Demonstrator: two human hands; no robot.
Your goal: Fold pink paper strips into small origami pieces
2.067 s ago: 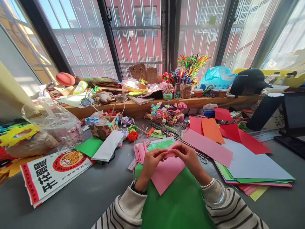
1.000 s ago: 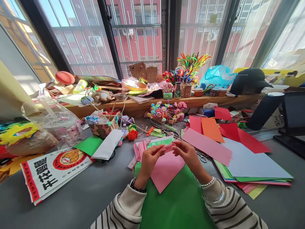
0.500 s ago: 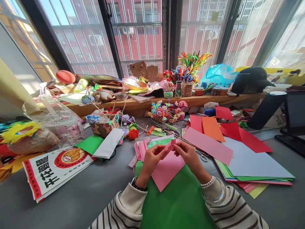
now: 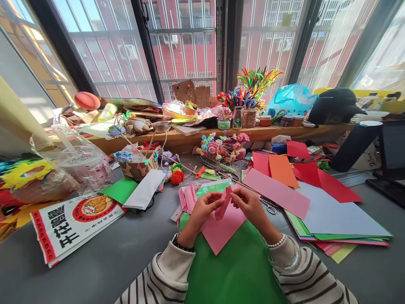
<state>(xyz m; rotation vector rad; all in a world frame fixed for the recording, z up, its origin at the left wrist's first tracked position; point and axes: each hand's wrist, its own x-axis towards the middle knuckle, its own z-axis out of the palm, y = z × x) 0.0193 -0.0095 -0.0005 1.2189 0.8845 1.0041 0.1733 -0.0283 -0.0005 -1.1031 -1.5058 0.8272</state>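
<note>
the folded pink strip (image 4: 223,204), held tilted between the hands above the far part of the pink sheet (image 4: 218,234), could, i'd judge, crease off its line or spring open if the two pinches pull unevenly, and a dipping wrist might push the loose sheet askew on the green mat (image 4: 236,272). the left hand (image 4: 205,207) and right hand (image 4: 248,204) angle inward from near left and near right, the left pinching the strip's left side, the right fingertips nipping its far right end.
</note>
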